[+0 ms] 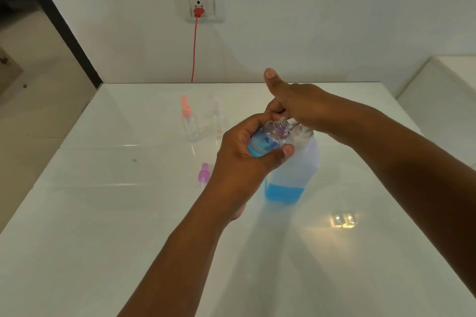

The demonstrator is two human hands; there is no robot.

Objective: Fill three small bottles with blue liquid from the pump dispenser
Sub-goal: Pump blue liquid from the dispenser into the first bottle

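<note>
Head view is showing you mid-fill. Your left hand (239,162) is wrapping its fingers and thumb round a small bottle (268,137), tilting it so its open neck is meeting the white spout just above your thumb. Your right hand (296,105) is lying over the pump head of the dispenser (293,175), thumb sticking up and free; the fingers are hidden behind your left hand, so I cannot tell whether they are pressing flat or curling round the head.

The bottle in your grip is already showing blue in its lower part, and the dispenser, standing just right of and beneath that grip, is holding only a shallow band of blue at its base (judged from the tint, it may be running low).

Beyond your left knuckles, well apart, two more bottles are waiting on the table (103,213): one with a pink cap (186,110), and a clear one (217,121) that looks empty. A purple cap (204,174) is lying loose just left of your wrist.

What could go wrong: the neck is narrow and tilted, so a hard stroke would probably be sending liquid past the rim and over your fingers. A wet grip would be letting the bottle slip. Pushing off-centre could also be tipping the light dispenser.
</note>
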